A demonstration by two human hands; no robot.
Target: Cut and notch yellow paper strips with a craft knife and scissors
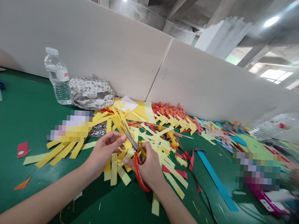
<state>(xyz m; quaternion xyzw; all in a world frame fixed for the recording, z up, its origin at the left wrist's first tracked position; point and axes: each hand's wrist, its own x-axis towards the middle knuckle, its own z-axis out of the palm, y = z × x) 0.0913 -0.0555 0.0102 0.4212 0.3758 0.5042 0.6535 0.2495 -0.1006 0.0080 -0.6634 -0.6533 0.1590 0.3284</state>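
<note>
My right hand is closed round the red-handled scissors, whose metal blades point up and to the left. A small bit of yellow paper shows by its fingertips. Just left of the blades is my left hand, its thumb and fingers pinched together; what they hold, if anything, I cannot make out. Loose yellow paper strips and pale yellow strips lie spread beneath and around both hands on the green table.
Behind the strips lie folded red paper pieces and a patterned pouch. A water bottle stands at the left. On the right are a blue strip, a black cable and another person's blurred hand. A white partition borders the back.
</note>
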